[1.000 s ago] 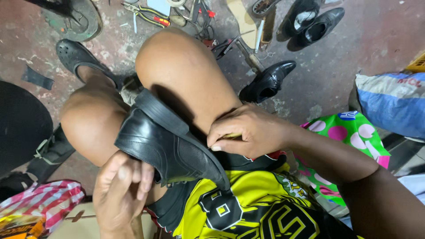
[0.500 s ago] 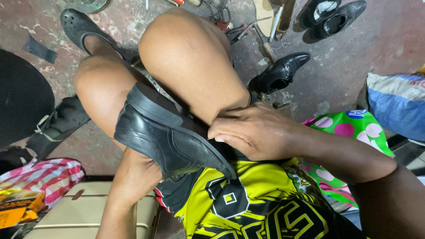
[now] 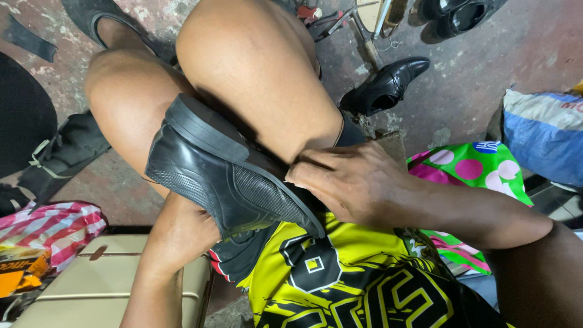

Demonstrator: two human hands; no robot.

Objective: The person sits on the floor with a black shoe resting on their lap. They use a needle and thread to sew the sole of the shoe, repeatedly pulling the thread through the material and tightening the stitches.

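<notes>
A black shoe is wedged sole-up between bare knees above the floor, its toe gripped by the right hand, while the left hand, seen cupping the shoe a second earlier, is now hidden beneath it, its grip impossible to tell.

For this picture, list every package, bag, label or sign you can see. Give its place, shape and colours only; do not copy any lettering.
Woven sack: far right on the floor, bulging, blue and white with some print.
Spotted bag: right, behind the right hand, green with pink and white dots.
Striped bag: lower left, crumpled, red and white.
Orange packet: lower left edge, flat, orange and dark, printed.
No signs or screens.
</notes>
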